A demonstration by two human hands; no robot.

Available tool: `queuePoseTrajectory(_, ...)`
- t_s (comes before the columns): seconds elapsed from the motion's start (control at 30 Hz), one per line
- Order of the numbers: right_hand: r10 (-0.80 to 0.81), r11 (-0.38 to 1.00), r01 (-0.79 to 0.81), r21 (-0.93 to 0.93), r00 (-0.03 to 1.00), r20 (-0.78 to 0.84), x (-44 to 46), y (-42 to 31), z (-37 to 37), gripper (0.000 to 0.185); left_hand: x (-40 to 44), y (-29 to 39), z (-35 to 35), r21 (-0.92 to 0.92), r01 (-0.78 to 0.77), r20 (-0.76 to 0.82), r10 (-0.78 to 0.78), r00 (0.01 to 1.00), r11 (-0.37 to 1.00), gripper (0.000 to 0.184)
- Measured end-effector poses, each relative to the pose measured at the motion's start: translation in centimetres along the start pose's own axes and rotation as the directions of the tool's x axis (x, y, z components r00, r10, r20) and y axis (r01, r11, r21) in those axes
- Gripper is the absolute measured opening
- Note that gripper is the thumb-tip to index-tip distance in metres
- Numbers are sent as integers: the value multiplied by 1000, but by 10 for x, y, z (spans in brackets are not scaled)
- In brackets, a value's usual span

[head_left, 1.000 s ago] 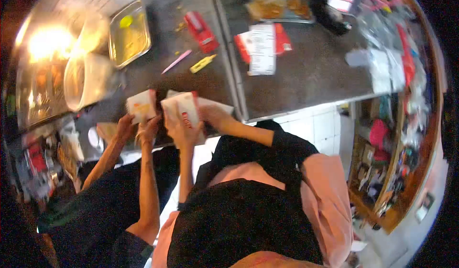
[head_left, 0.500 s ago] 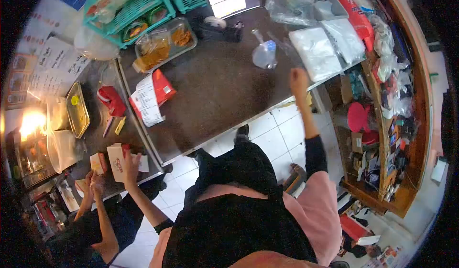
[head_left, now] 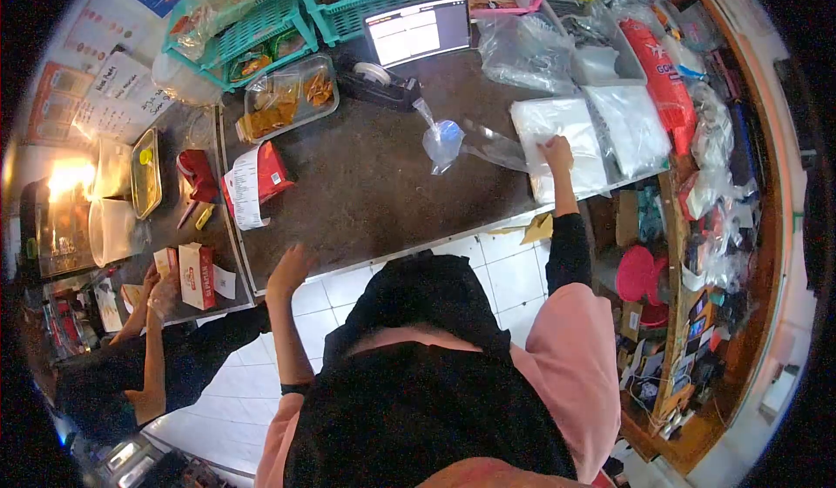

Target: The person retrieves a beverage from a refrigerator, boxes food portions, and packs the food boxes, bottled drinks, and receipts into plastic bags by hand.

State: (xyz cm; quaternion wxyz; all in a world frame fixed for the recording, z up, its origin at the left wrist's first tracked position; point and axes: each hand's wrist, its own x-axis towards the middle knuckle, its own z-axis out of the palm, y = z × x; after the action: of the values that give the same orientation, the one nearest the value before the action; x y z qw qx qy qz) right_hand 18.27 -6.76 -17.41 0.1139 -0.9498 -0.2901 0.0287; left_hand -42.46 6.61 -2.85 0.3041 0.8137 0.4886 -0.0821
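My right hand [head_left: 556, 151] is on a stack of clear plastic bags [head_left: 544, 122] at the table's right side, fingers pinched on the top bag. My left hand [head_left: 292, 269] hovers at the dark table's [head_left: 348, 192] front edge, fingers extended and holding nothing. Between the hands, farther back, lies a small knotted clear bag [head_left: 442, 144] with a blue patch. A red packet [head_left: 274, 175] with a printed receipt [head_left: 246, 188] on it lies beyond my left hand. A red-and-white box [head_left: 197, 275] stands left of that hand.
A co-worker's hands [head_left: 157, 292] handle a small box at lower left. Behind are a tape dispenser [head_left: 379, 83], a lit tablet [head_left: 418, 31], a tub of brown food [head_left: 279, 105] and green baskets [head_left: 248, 35]. Shelves [head_left: 688, 349] with goods stand right.
My left hand has left the red-and-white box and moved right to the table edge. My right hand has gone from the table edge onto the plastic bags.
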Motion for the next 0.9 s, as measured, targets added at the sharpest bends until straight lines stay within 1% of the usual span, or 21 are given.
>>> queuePoseTrajectory(0.03, -47, 999, 47, 14, 999, 14, 2, 3, 3, 27, 7, 19, -1, -1, -29, 79, 29, 996, 1000, 35)
queuePoseTrajectory(0.1, -97, 995, 97, 27, 995, 26, 3, -2, -7, 23, 24, 43, 10, 94, -287, 101, 277, 955, 953, 39)
queuePoseTrajectory(0.17, -110, 974, 107, -202, 994, -3, 2, -15, -36, 15, 48, 70, 33, -55, -360, 137, 364, 921, 931, 40)
queuePoseTrajectory(0.2, -109, 972, 107, -208, 994, 1, 5, -13, -47, 15, 55, 101, 32, -122, -453, 160, 468, 869, 883, 39)
queuePoseTrajectory(0.27, -185, 983, 182, -32, 971, -154, 19, -3, -68, 14, 73, 168, 43, -287, -606, 171, 662, 730, 742, 36)
queuePoseTrajectory(0.3, -276, 950, 291, 112, 952, -134, 27, 5, -78, 12, 87, 202, 53, -375, -665, 152, 751, 643, 646, 33)
queuePoseTrajectory(0.33, -278, 950, 294, 108, 950, -139, 36, 7, -81, 12, 97, 242, 58, -447, -703, 95, 811, 577, 553, 30)
queuePoseTrajectory(0.4, -297, 862, 245, 445, 954, 50, 53, 10, -85, 10, 127, 308, 102, -466, -801, -96, 878, 468, 376, 30)
queuePoseTrajectory(0.43, -229, 813, 108, 572, 963, 144, 42, -12, -109, 10, 140, 334, 124, -250, -885, -114, 896, 430, 393, 34)
queuePoseTrajectory(0.47, -187, 763, -26, 645, 948, 259, 44, -19, -118, 12, 146, 359, 139, -19, -863, -140, 854, 502, 504, 38)
queuePoseTrajectory(0.53, -159, 582, -116, 805, 955, 252, 48, -27, -142, 14, 178, 376, 175, 211, -772, -202, 799, 566, 600, 42)
queuePoseTrajectory(0.6, -212, 478, -29, 878, 966, 147, 53, -22, -183, 19, 239, 370, 227, 72, -794, -297, 773, 560, 603, 40)
queuePoseTrajectory(0.63, -153, 415, 20, 909, 987, 48, 48, -19, -209, 23, 250, 373, 224, 74, -781, -315, 757, 572, 620, 40)
queuePoseTrajectory(0.67, -86, 351, 73, 933, 995, -45, 40, -13, -235, 28, 259, 370, 219, -103, -793, -243, 758, 605, 600, 36)
queuePoseTrajectory(0.7, -117, 330, 155, 931, 986, -122, 34, 1, -256, 31, 266, 366, 214, -277, -775, -166, 766, 621, 569, 31)
queuePoseTrajectory(0.73, 15, 201, 126, 971, 991, -132, 38, 20, -267, 28, 263, 373, 186, -237, -769, -258, 724, 639, 594, 24)
queuePoseTrajectory(0.77, 106, 156, 238, 959, 961, -256, 42, 43, -275, 30, 258, 389, 144, -197, -760, -351, 679, 645, 619, 17)
queuePoseTrajectory(0.8, 200, 192, 205, 960, 949, -242, 47, 79, -283, 33, 272, 407, 104, -75, -773, -434, 677, 595, 630, 20)
queuePoseTrajectory(0.83, 129, 245, 348, 905, 914, -386, 32, 80, -305, 35, 286, 425, 64, 49, -759, -513, 669, 538, 649, 23)
queuePoseTrajectory(0.87, 316, 136, 115, 984, 936, -154, 29, 78, -330, 34, 301, 443, 25, 163, -721, -587, 654, 478, 673, 26)
queuePoseTrajectory(0.9, 175, 440, 256, 861, 916, -362, 18, 75, -338, 35, 308, 468, -19, 216, -749, -730, 613, 303, 627, 26)
